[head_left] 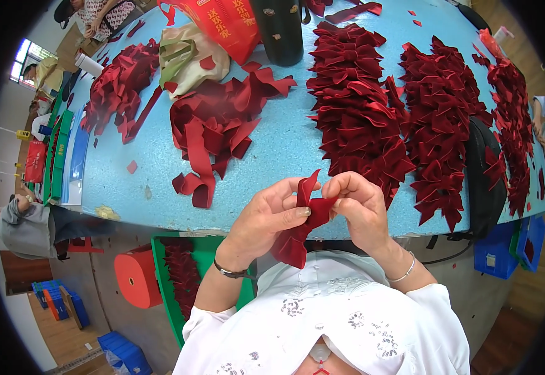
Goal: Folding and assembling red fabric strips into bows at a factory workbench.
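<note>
Dark red velvet ribbon is up over the near edge of the counter, long axis slanting toward the white shirt, left hand closed thumb-over its middle, right hand, nearer the side fold, pinching there!

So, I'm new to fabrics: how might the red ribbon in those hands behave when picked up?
The red ribbon is probably floppy, since it bends between the left hand and right hand. It looks thin, so likely light. Its velvety face suggests little slipping.
</note>
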`<state>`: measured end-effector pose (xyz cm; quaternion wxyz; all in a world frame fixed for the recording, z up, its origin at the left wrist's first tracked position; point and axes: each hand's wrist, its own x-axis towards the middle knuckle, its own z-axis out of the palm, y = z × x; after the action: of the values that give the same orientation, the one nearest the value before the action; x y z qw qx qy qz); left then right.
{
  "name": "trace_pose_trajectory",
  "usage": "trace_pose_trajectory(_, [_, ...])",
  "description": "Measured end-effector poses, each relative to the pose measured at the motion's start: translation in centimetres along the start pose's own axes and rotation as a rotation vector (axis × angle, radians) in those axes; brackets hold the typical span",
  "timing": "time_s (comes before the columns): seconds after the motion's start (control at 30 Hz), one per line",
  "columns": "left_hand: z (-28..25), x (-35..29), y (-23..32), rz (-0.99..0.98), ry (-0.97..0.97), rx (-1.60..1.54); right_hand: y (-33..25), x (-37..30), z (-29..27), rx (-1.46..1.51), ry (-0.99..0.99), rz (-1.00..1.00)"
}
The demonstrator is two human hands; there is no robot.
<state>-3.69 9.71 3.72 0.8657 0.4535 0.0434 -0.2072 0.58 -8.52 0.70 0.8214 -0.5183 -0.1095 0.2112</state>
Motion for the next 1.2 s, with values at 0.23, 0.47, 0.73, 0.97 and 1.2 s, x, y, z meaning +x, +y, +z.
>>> trace_pose_trajectory(0.23, [0.3, 0.1, 0.7, 0.038, 0.065, 0.035, 0.0, 0.4, 0.6, -0.144, -0.067, -0.020])
trace_pose_trajectory(0.47, [1.4, 0.1, 1.2, 0.016, 0.073, 0.130, 0.2, -0.4, -0.2, -0.350, 0.013, -0.055])
trace_pose_trajectory(0.73, [3.3, -0.6, 1.0, 0.051, 0.076, 0.391, 0.1, 0.2, -1.2, 0.109, -0.109, 0.151])
trace_pose_trajectory(0.97, [3.6, 0.0, 0.4, 0.127, -0.015, 0.436, 1.2, -0.9, -1.8, 0.020, -0.115, 0.101])
trace_pose_trajectory(1.2, [3.7, 1.4, -0.4, 0.038, -0.002, 0.464, 1.1, -1.6, -3.9, 0.087, -0.146, 0.141])
